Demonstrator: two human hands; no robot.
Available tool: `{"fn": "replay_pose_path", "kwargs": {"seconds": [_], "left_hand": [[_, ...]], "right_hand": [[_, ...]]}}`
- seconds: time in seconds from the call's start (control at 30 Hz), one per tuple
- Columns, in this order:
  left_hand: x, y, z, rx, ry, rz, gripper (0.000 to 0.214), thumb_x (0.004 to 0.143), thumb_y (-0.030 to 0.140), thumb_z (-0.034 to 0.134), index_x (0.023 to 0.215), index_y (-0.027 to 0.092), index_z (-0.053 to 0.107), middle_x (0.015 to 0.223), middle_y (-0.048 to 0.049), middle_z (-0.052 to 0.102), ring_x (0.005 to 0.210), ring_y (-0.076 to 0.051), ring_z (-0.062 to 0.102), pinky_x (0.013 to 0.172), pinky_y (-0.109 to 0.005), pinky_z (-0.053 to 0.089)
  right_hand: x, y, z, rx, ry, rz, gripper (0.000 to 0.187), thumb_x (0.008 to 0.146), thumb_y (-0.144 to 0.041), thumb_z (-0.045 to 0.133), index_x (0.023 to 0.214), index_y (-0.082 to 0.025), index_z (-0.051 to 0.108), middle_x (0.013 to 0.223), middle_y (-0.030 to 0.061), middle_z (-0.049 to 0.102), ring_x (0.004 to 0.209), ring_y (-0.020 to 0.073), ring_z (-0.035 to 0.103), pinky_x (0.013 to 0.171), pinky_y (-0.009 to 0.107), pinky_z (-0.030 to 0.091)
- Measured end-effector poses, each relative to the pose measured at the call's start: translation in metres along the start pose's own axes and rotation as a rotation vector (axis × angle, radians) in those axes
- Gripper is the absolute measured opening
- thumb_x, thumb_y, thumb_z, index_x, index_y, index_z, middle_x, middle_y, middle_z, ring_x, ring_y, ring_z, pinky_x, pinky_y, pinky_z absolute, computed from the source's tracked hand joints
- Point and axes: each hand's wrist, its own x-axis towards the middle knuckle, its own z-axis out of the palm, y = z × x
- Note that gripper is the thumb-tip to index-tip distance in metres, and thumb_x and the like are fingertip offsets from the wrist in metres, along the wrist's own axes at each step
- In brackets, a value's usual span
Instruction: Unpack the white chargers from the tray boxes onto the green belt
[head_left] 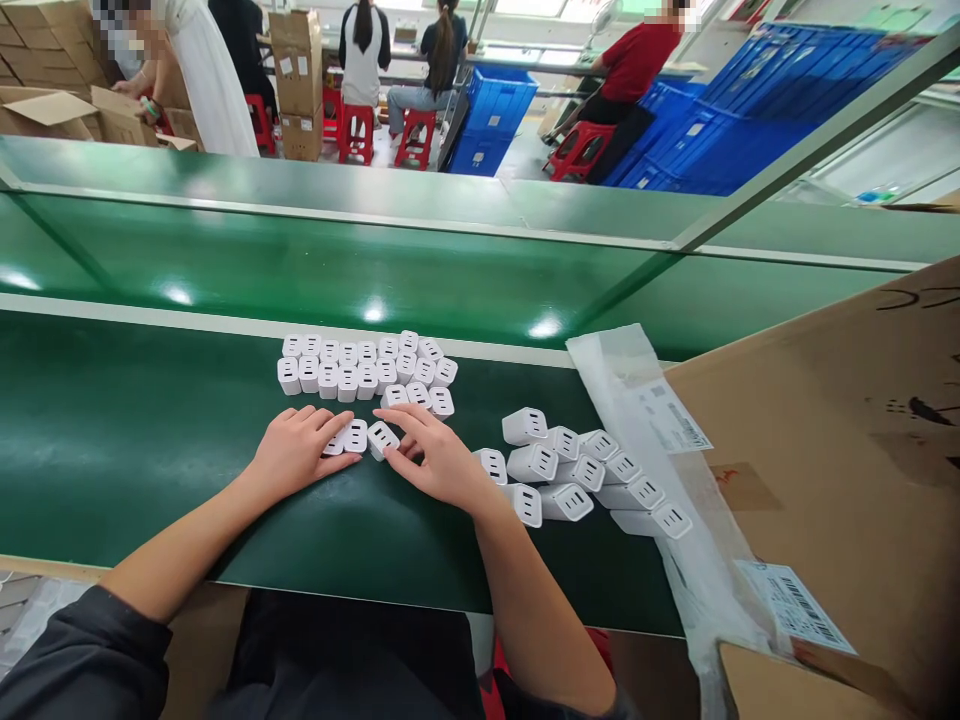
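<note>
Probably factory: conveyor belt, stacked crates.

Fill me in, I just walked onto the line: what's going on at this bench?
A person seated at a green belt is handling small white chargers. The left hand and right hand rest on the belt, fingers touching a few loose chargers between them. Behind the hands, a neat block of chargers stands in rows. To the right lies an unsorted heap, beside clear plastic bags and a cardboard box. Other people sit at work in the background.
</note>
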Motion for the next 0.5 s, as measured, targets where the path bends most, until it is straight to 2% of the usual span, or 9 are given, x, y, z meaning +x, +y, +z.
{"fn": "replay_pose_path", "kwargs": {"seconds": [0.07,0.13,0.3,0.5], "left_hand": [[-0.0001,-0.0001,-0.0011,-0.012,-0.015,0.000,0.053,0.093,0.060,0.049,0.124,0.019,0.063,0.094,-0.0073,0.071,0.081,-0.022,0.064,0.072,-0.035,0.042],[-0.0002,-0.0002,-0.0020,-0.023,-0.020,0.004,0.052,0.093,0.060,0.049,0.124,0.019,0.063,0.094,-0.0071,0.071,0.081,-0.022,0.064,0.072,-0.035,0.042],[-0.0005,-0.0008,-0.0028,-0.042,-0.017,0.019,0.053,0.093,0.060,0.049,0.123,0.019,0.063,0.095,-0.0064,0.071,0.081,-0.021,0.065,0.071,-0.035,0.043],[0.0001,-0.0006,-0.0057,-0.045,-0.018,0.069,0.049,0.093,0.058,0.050,0.119,0.018,0.064,0.094,-0.0065,0.072,0.079,-0.020,0.065,0.069,-0.034,0.043]], "right_hand": [[-0.0005,0.0020,-0.0035,0.108,-0.098,-0.023,0.044,0.089,-0.018,0.054,0.132,-0.025,0.055,0.139,0.0100,0.051,0.070,0.0072,0.066,0.076,0.029,0.062],[-0.0002,0.0038,-0.0035,0.145,-0.142,-0.021,0.047,0.087,-0.014,0.053,0.132,-0.025,0.054,0.141,0.0100,0.049,0.071,0.0070,0.066,0.077,0.031,0.063],[0.0024,0.0048,0.0004,0.118,-0.166,-0.007,0.048,0.087,-0.017,0.058,0.134,-0.026,0.053,0.129,0.0078,0.054,0.066,0.0073,0.062,0.071,0.030,0.063],[0.0040,0.0059,0.0021,0.081,-0.177,-0.064,0.049,0.085,-0.018,0.063,0.133,-0.028,0.053,0.119,0.0057,0.055,0.069,0.0101,0.058,0.074,0.032,0.060]]}}
